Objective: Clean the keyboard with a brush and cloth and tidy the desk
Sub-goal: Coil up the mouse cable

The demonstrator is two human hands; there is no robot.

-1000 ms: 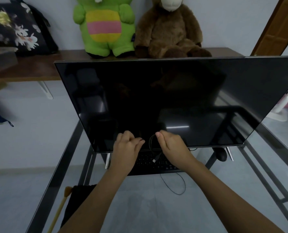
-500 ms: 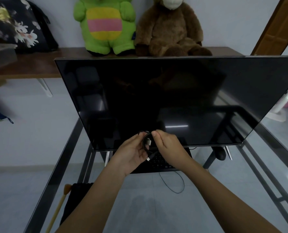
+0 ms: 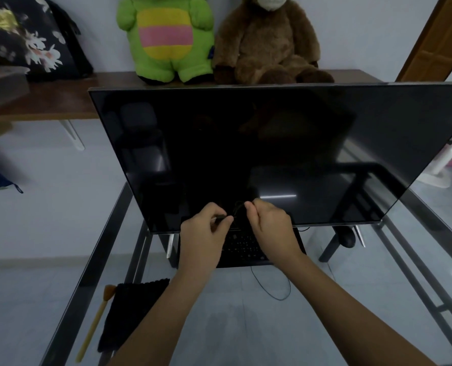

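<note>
At the centre of the frame I had both hands raised just above the black rectangular keyboard (image 3: 246, 249), which sat on the glass-topped metal-framed desk (image 3: 378, 299) under the lower edge of the big dark flat monitor (image 3: 246, 154). My left hand (image 3: 205, 233) was pinched, thumb against forefinger, on the plug end of a thin black cable (image 3: 236, 211). My right hand (image 3: 271, 228) was closed on the small coil of that same cable.

Half a second before, the two hands had been pressed together around the loop; now they had drawn slightly apart, the left carrying the end away from the coil. I judged that to be the winding of another turn, so the tidying part of the job was under way and the cleaning had not begun.

The rest of the cable trailed from under the keyboard in a loose loop lower centre. The long brush with a yellow wooden handle and tan bristles (image 3: 95, 326) and the black knitted cloth (image 3: 132, 313) lay side by side, untouched, at the lower left. A black mouse (image 3: 347, 236) sat right of the keyboard beneath the monitor. Two plush toys, one green (image 3: 166, 35) and one brown (image 3: 267, 40), sat on the wooden shelf (image 3: 61, 101) at the top.
</note>
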